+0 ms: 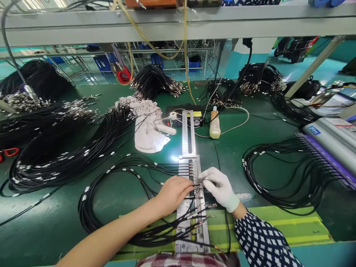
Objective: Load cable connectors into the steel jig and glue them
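Observation:
My bare left hand [175,192] is closed around a thin black cable [197,185] over a long slotted metal fixture [199,163]. My right hand [218,187], in a white glove, pinches the stripped end of that cable at the fixture's right edge. Just beyond my hands, several black cables [169,169] lie side by side in the fixture's grooves, their metal tips in the slot. Nearer to me, loose cables [164,235] cross the fixture with their ends pointing right. My fingers hide part of the held cable.
Black cable bundles lie left [69,159], at the back [155,79] and right [253,163]. A cloth bag [148,128], a small black box [172,118] and a bottle [214,126] stand beyond the fixture. A silver device [333,142] sits right. A shelf beam [167,27] spans overhead.

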Motion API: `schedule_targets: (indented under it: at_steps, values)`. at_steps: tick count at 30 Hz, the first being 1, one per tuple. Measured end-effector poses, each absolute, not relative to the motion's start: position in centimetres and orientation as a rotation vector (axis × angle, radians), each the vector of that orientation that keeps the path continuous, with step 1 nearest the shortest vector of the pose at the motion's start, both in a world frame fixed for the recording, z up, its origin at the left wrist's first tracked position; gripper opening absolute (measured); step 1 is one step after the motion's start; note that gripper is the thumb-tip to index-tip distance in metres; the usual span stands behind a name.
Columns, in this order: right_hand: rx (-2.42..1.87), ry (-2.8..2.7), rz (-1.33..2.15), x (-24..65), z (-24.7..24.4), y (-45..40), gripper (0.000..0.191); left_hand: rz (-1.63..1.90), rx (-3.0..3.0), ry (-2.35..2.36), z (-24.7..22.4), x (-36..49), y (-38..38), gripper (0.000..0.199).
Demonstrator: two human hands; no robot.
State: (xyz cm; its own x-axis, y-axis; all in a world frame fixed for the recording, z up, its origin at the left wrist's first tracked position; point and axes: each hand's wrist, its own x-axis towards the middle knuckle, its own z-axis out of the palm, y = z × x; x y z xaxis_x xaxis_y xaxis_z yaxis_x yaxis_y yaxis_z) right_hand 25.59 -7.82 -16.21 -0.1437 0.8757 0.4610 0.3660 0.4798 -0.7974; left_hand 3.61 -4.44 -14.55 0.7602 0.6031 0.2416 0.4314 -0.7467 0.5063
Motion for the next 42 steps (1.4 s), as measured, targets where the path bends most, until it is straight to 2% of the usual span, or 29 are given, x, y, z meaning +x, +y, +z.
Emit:
schedule_targets:
  at_steps: [5, 13, 17, 20, 24, 27, 33, 42]
  values:
    - [-1.097, -1.692, 0.655, 26.0, -16.5, -7.8, 0.024, 0.567, 2.682, 0.744, -14.8, 3.0, -3.0, 0.031]
    - [-1.169, -1.723, 0.512, 26.0, -16.5, -7.5, 0.017, 0.570, 2.925, 0.934, -15.1, -5.9, -1.1, 0.023]
    - [-1.108, -1.856, 0.436, 25.8, -16.5, -7.3, 0.016, 0.385, 2.947, 0.921, -14.6, -6.0, -2.0, 0.023]
    - [-1.086, -1.894, 0.392, 26.0, -16.5, -7.3, 0.012, 0.299, 2.728, 0.853, -14.4, -2.5, -3.8, 0.027]
    - [-1.052, -1.909, 0.409, 26.4, -16.4, -7.6, 0.012, 0.438, 2.203, 0.873, -14.8, 1.7, -4.8, 0.019]
    - [-1.088, -1.931, 0.491, 26.5, -16.4, -7.6, 0.010, 0.509, 2.111, 0.962, -15.6, 1.5, -4.0, 0.017]
    - [-1.371, -1.811, 0.592, 26.5, -17.5, -6.6, 0.020, 0.672, 2.572, 1.041, -17.6, -1.6, -2.4, 0.018]
    - [-1.438, -1.734, 0.723, 26.4, -18.1, -6.2, 0.022, 0.683, 2.973, 1.009, -18.5, -0.2, -1.9, 0.023]
